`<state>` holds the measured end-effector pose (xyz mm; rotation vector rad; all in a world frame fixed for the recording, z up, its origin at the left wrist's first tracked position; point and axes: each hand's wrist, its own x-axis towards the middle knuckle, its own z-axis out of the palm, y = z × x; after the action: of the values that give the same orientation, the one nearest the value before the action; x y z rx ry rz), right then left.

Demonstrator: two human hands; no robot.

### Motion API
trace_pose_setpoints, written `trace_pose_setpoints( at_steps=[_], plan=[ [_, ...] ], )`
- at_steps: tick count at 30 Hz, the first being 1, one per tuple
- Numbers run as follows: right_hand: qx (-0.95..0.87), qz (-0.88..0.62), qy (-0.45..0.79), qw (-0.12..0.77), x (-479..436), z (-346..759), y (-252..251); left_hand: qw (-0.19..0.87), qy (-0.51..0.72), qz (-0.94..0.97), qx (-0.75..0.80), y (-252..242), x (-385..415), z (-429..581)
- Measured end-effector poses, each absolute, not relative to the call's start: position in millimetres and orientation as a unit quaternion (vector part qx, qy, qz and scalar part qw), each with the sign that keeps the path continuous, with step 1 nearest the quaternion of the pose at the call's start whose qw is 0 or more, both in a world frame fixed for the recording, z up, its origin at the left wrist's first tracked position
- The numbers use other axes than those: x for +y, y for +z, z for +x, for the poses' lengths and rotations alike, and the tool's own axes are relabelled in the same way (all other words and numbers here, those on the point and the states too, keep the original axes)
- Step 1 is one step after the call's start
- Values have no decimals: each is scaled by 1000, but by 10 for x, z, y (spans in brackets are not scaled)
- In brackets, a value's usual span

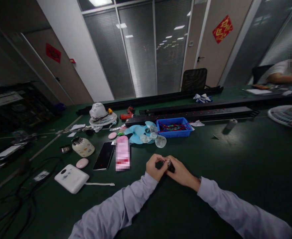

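Note:
Over the table in front of me, my left hand and my right hand meet around a small dark part with a shiny metal end. My right hand is closed about its side, and my left thumb and fingertips pinch it. Fingers cover most of it, so its exact kind does not show. Beyond my hands lie light-blue fan blades and clear fan blades. A blue tray behind them holds tangled coloured wires.
Left of my hands are a dark-screened phone, a white power bank with a short cable, and a cream bottle. Farther back sit a white fan part, an orange power drill and long black rails. Another person sits far right.

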<state>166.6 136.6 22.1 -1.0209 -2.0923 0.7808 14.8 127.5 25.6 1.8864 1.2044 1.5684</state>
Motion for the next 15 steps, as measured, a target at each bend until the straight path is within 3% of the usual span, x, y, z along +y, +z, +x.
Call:
trace_pose_setpoints(
  at_steps=[10,15],
  plan=[
    [-800,-406,305,319,1378,1664,192,162,538,711,423,237,1227,158],
    [-795,-418,315,306,1360,1676,239,82,489,751,437,781,1325,-477]
  ],
)
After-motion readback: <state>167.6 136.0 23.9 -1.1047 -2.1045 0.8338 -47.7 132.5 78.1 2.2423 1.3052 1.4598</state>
